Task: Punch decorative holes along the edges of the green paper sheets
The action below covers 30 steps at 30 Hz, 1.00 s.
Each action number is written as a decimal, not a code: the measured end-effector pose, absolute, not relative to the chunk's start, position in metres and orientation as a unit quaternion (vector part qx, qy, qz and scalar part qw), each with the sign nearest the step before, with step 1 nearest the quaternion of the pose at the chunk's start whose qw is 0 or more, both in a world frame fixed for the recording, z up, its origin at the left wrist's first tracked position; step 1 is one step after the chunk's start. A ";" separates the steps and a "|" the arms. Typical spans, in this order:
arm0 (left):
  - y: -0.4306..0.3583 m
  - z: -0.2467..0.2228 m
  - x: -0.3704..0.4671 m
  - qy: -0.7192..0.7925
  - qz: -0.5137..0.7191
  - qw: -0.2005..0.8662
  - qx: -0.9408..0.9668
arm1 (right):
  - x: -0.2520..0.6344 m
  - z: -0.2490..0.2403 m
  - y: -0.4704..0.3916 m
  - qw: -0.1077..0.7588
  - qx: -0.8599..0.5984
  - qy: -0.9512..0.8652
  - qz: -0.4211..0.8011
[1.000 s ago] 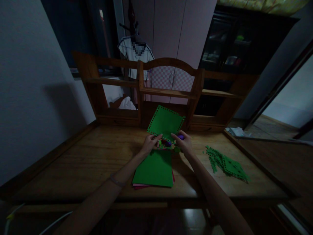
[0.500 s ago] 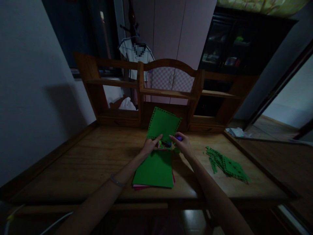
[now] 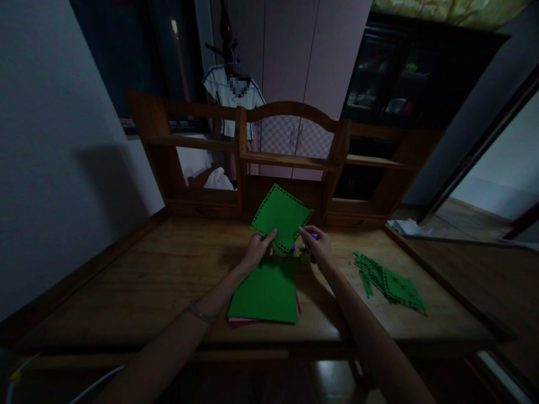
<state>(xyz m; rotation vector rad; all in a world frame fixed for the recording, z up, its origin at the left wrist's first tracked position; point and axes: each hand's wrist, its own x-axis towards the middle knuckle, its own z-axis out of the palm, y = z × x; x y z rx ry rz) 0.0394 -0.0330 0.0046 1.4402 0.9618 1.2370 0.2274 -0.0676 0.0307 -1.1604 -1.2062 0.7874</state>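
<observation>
- The thin green paper sheet (image 3: 281,216), square-looking and bordered with small dark holes, was raised above the pale brown wooden desk (image 3: 138,264), between the 2 hands and slightly beyond them.
- It was turned like a diamond, with 1 corner pointing back toward the person; with sides so alike, no clear long axis could be told.
- The right edge of the sheet ran from that near corner outward and to the right, and the right hand (image 3: 319,244) was the nearer of the 2 to it, thumb and forefinger tips at the edge.
- The right hand was curled around a small, shiny purple object (image 3: 314,236), mostly hidden by the fingers; whether its tips also pinched the paper could not be told.
- The left hand (image 3: 256,247) gripped the sheet by its near left part, thumb flat on top, the other fingers largely hidden underneath.
- Both forearms reached forward and inward, hands close together but apart.
- Below the sheet lay small coloured pieces, too dim to name; nearer the person was a neat stack of flat green paper (image 3: 263,292) with pink and red edges showing.
- Well to the right lay a loose heap of perforated green paper (image 3: 393,283).
</observation>
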 end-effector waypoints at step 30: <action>-0.056 0.009 0.047 0.362 0.423 0.411 0.722 | 0.221 0.028 -0.067 0.573 -0.474 -0.550 0.380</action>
